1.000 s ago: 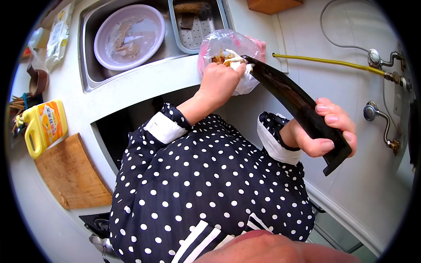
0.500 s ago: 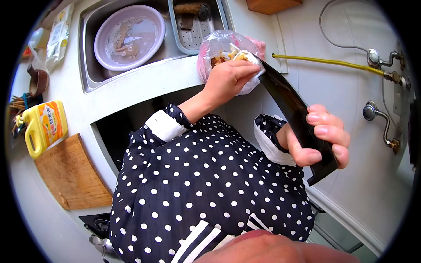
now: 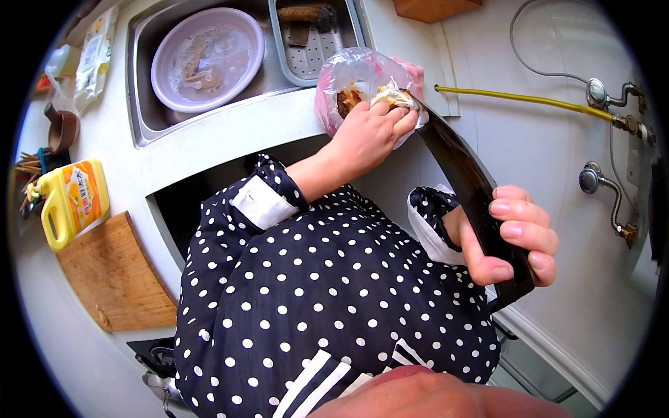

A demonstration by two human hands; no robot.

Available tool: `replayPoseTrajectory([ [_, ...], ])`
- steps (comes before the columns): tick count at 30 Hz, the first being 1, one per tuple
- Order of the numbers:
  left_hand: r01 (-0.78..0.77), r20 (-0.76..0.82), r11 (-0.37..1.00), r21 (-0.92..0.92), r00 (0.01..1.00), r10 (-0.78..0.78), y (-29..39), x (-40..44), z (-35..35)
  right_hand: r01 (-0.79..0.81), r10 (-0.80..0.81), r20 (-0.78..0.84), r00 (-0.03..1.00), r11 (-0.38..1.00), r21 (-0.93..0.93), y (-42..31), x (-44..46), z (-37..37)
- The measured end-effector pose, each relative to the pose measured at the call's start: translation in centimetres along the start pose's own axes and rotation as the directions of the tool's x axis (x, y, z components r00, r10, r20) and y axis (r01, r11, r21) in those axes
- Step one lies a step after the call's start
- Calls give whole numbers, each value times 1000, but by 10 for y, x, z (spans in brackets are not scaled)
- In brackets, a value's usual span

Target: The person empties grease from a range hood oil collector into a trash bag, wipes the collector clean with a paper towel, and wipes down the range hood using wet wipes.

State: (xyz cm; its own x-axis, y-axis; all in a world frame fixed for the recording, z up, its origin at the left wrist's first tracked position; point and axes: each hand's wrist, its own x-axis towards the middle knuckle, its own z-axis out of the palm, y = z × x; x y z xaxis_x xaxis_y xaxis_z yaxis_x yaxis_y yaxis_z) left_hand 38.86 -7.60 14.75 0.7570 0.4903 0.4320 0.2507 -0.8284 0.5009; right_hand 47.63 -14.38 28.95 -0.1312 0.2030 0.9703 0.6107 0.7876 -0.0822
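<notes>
My right hand (image 3: 512,240) is closed around the near end of a long, dark, glossy, curved trough-like piece (image 3: 467,174), thumb on one side and fingers on the other. Its far end reaches up to a bin lined with a clear plastic bag (image 3: 355,66). There my left hand (image 3: 366,136) pinches a crumpled white tissue (image 3: 394,96) with brownish stains, close against the piece's far end. Brown-stained scraps (image 3: 348,99) show inside the bag. The left fingertips are partly hidden in the tissue.
Behind is a sink (image 3: 139,122) with a lilac basin (image 3: 162,94) of sudsy water and a grey perforated tray (image 3: 317,63). At left stand a yellow jug (image 3: 83,198) and a wooden board (image 3: 118,279). A yellow hose (image 3: 516,97) and taps (image 3: 591,177) are at right.
My left hand has shifted slightly, its fingers spreading more over the tissue at the bag. The dark piece's near end has tilted a little and moved slightly downward in my right hand.
</notes>
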Motion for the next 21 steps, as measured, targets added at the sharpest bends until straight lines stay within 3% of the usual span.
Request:
replayPoseTrajectory([
  [5,204,123,978,33,971,-206,15,-3,2,-67,59,-54,997,984,-166,-1,-1,13],
  [12,347,102,938,-20,934,-344,21,-8,8,-106,85,-118,989,977,-183,6,-6,15],
  [14,374,123,927,-11,921,-370,21,-9,9,-73,38,-130,991,959,-275,12,-5,16],
  [17,343,40,937,-71,939,-341,14,-14,11,-76,20,-147,989,918,-389,15,-1,14],
  [21,325,-207,933,-157,912,-353,0,-8,4,-42,-16,-139,990,914,-403,17,1,12],
])
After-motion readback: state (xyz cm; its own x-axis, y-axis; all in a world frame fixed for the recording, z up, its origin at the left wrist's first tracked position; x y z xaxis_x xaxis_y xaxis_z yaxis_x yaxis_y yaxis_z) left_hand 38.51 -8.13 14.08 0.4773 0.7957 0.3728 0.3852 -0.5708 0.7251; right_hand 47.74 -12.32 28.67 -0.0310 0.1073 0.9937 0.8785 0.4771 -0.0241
